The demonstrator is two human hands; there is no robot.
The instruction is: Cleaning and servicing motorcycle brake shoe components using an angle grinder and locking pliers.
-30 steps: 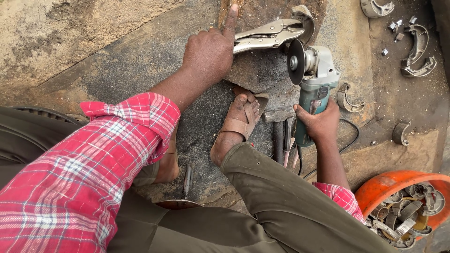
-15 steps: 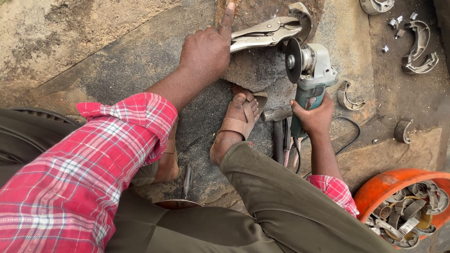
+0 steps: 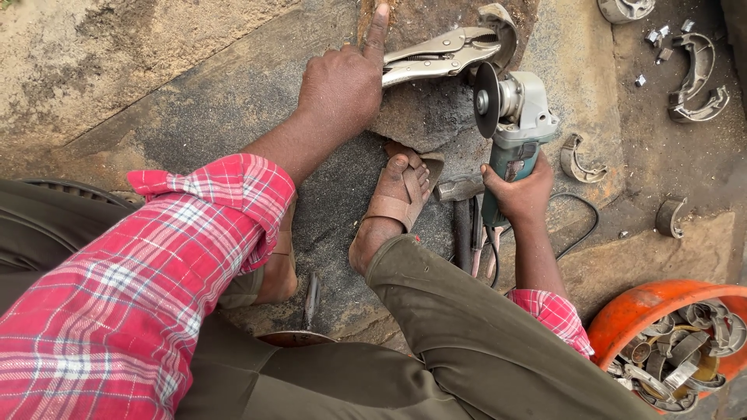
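My left hand grips the handles of silver locking pliers, forefinger stretched along them. The pliers' jaws clamp a curved metal brake shoe on a flat stone. My right hand holds a teal and grey angle grinder by its body. Its dark disc stands on edge just below the clamped shoe, apart from it. My sandalled foot rests against the stone's near edge.
A hammer and other hand tools lie beside my foot. Loose brake shoes lie on the ground at right. An orange bucket at lower right holds several metal parts. The grinder's cable loops behind my wrist.
The grinder has moved a little up and toward the clamped shoe, my right hand sliding with it. My left hand stays on the pliers.
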